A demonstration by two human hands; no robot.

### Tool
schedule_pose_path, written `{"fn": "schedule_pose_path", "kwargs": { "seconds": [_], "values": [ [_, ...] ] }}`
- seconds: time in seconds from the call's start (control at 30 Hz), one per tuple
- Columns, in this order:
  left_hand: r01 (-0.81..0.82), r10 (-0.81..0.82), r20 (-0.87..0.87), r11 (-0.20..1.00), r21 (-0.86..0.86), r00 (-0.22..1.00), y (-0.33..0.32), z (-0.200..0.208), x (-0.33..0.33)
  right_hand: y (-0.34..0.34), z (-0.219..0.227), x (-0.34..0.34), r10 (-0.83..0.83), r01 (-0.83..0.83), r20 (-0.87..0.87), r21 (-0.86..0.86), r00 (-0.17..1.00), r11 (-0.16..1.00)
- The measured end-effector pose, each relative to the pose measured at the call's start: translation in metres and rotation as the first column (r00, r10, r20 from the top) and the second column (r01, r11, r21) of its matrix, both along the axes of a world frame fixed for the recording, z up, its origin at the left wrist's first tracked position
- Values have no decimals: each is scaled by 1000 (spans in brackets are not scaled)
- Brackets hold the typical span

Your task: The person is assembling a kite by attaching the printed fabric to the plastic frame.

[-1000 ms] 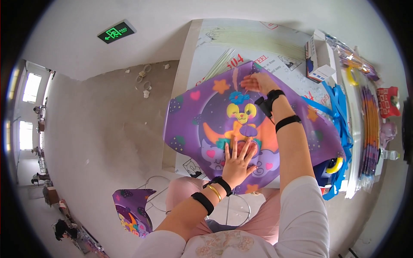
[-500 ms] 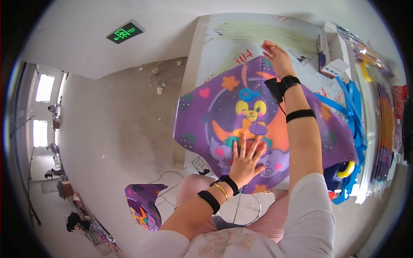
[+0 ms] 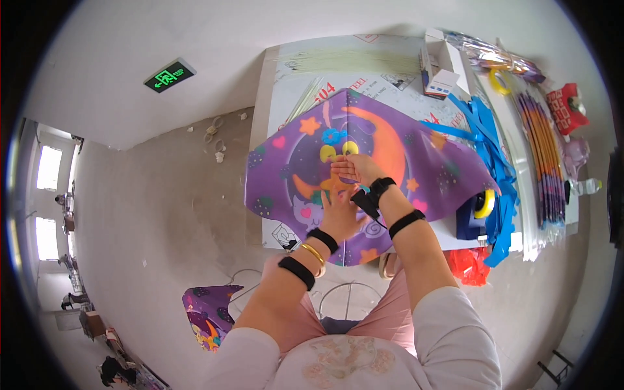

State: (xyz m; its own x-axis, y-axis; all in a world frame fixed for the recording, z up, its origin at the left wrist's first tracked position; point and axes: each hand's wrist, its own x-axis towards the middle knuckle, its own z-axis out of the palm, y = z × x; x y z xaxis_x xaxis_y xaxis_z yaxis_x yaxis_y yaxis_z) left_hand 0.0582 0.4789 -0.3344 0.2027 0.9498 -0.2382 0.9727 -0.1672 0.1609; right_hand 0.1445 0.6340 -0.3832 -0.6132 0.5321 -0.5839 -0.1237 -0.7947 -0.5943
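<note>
A purple kite, printed with a cartoon animal, an orange moon, stars and hearts, lies spread over the work table. A crease or seam runs down its middle. My left hand rests on the lower middle of the print, its fingers stretched out. Just above it, my right hand is held over the cartoon figure, fingers extended to the left and partly covering the left fingertips. I see nothing held in either hand. A small black device hangs at my right wrist.
Thin pale rods lie along the table's far side. Blue ribbon straps, a tape dispenser, an open white box and wrapped purple-orange bundles are at the right. Another purple printed piece hangs low at the left.
My right hand has come down from the kite's far corner to its middle, near my left hand. The left hand stays on the lower print. The whole view has shifted.
</note>
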Motion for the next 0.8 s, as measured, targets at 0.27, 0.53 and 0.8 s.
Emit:
{"fn": "schedule_pose_path", "kwargs": {
  "seconds": [0.27,0.53,0.8],
  "values": [
    [-29,-135,572,963,269,809,104,-44,-72,4,-34,-27,-103,95,96,83,990,992],
    [21,35,330,986,-166,943,135,-67,-63,-46,-32,15,-51,42,-78,-114,996,993],
    [56,-64,-51,987,-152,997,110,-44,-20,-223,-22,59,-60,59,-9,-84,998,995]
  ]
}}
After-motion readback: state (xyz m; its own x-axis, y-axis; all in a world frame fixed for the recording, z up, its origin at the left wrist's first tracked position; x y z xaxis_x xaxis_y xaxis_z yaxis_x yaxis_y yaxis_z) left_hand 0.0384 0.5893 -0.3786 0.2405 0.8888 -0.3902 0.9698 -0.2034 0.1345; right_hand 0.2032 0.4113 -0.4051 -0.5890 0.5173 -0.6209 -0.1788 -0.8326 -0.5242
